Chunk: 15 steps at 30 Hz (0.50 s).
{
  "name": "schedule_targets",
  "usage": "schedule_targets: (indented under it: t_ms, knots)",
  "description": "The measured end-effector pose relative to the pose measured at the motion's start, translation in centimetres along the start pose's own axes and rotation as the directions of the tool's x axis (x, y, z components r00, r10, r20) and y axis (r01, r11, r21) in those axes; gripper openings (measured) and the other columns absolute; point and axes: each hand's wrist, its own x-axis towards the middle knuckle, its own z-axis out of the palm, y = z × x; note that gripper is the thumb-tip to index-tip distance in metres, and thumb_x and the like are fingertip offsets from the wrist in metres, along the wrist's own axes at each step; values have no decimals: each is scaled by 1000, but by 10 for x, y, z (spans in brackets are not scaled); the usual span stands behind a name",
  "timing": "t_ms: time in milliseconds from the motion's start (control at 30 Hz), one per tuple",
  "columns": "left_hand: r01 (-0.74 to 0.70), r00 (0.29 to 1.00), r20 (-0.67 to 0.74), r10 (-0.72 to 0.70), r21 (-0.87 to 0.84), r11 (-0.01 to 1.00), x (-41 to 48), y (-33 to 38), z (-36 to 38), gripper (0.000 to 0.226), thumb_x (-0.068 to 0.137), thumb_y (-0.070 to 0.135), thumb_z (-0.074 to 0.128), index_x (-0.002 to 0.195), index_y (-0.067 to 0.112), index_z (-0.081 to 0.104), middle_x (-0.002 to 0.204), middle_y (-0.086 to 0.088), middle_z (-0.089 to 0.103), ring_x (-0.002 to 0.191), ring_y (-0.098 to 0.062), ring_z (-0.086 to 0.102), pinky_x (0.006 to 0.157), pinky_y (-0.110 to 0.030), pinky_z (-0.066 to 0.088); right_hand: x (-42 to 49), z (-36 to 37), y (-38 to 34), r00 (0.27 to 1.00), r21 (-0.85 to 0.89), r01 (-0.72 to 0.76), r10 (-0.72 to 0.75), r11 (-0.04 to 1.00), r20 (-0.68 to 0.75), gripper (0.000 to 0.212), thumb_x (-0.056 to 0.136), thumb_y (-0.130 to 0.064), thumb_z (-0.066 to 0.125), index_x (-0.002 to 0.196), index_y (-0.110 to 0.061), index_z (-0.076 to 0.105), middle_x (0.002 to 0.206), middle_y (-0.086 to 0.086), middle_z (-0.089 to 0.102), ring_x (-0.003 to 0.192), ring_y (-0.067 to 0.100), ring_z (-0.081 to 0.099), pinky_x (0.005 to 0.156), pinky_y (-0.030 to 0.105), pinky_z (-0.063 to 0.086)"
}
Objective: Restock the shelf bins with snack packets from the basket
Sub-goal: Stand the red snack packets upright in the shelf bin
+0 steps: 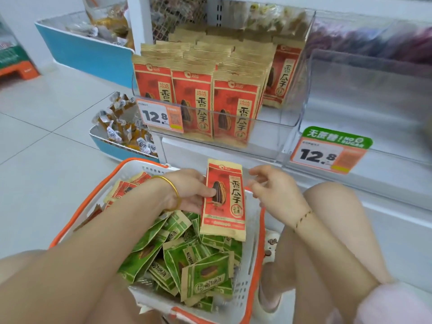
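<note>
Pale tiled floor (35, 148), white shelf unit (385, 206) with clear bins. Red packet (224, 199) held upright over far end of basket (250, 265), gripped by left hand (189, 190), thumb pressed on front face. Right hand (273, 188) loosely curled just beside packet's right edge; contact not determinable. Basket filled with green packets (187, 253), few red ones at far-left corner. Left bin (268, 127) stocked with upright matching red packets (191, 99); price tag (161, 116) fixed to front. Right bin (374, 101) tagged likewise.
</note>
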Motion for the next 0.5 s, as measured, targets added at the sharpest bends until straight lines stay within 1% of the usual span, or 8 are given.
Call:
schedule_targets:
  t_ms: [67, 100, 167, 233, 300, 400, 467, 500]
  knots:
    - [-28, 995, 95, 21, 75, 997, -11, 5, 5, 13, 94, -4, 48, 98, 3, 58, 90, -14, 69, 73, -20, 69, 77, -37, 56, -2, -7, -1, 981, 132, -131, 110, 983, 157, 42, 94, -32, 53, 129, -10, 43, 98, 3, 61, 81, 20, 65, 70, 38, 57]
    - [-51, 991, 128, 37, 111, 992, -15, 7, 6, 13, 93, -4, 48, 96, 5, 57, 94, -15, 68, 78, -21, 69, 79, -37, 56, -6, -11, -4, 959, 250, -203, 140, 947, 246, 40, 93, -32, 55, 125, -12, 41, 96, 4, 62, 78, 18, 66, 64, 37, 59]
    - [-120, 980, 179, 87, 181, 976, -22, 11, 7, 13, 93, -4, 49, 100, 6, 54, 104, -16, 66, 92, -26, 65, 85, -40, 54, -14, -22, -10, 920, 441, -283, 112, 852, 375, 31, 90, -24, 60, 112, -14, 41, 93, 6, 66, 75, 18, 69, 60, 37, 60]
    - [-193, 969, 195, 153, 204, 960, -29, 14, 7, 20, 91, -5, 50, 109, 4, 49, 108, -15, 63, 96, -26, 63, 86, -40, 53, -22, -33, -12, 924, 506, -231, 24, 831, 382, 31, 87, -14, 65, 112, -14, 47, 94, 8, 70, 78, 21, 71, 59, 38, 60]
    - [-268, 951, 211, 226, 200, 943, -37, 22, 8, 30, 89, -7, 52, 118, 1, 45, 112, -16, 62, 96, -25, 64, 83, -38, 55, -29, -46, -18, 942, 524, -122, -68, 843, 329, 30, 85, -8, 65, 111, -14, 50, 96, 8, 71, 81, 21, 72, 59, 38, 60]
    - [-410, 894, 238, 380, 91, 908, -53, 47, 12, 41, 81, -2, 61, 120, 0, 48, 112, -18, 64, 92, -22, 67, 78, -34, 58, -31, -72, -33, 982, 578, 31, -133, 815, 136, 37, 86, -6, 64, 118, -9, 46, 95, 10, 71, 75, 19, 71, 50, 29, 55]
    - [-519, 843, 182, 505, 36, 854, -60, 71, 17, 40, 80, 1, 65, 118, 3, 53, 110, -20, 65, 89, -22, 67, 79, -33, 57, -24, -90, -45, 990, 615, 126, -136, 779, -31, 32, 88, -6, 62, 116, -7, 46, 90, 5, 69, 65, 10, 68, 45, 21, 48]
    - [-575, 814, 131, 566, 40, 817, -63, 84, 21, 39, 82, -1, 63, 120, 3, 53, 113, -22, 64, 90, -22, 66, 80, -33, 56, -19, -99, -50, 986, 623, 167, -129, 764, -106, 29, 89, -6, 61, 114, -8, 45, 89, 3, 68, 62, 6, 67, 44, 19, 46]
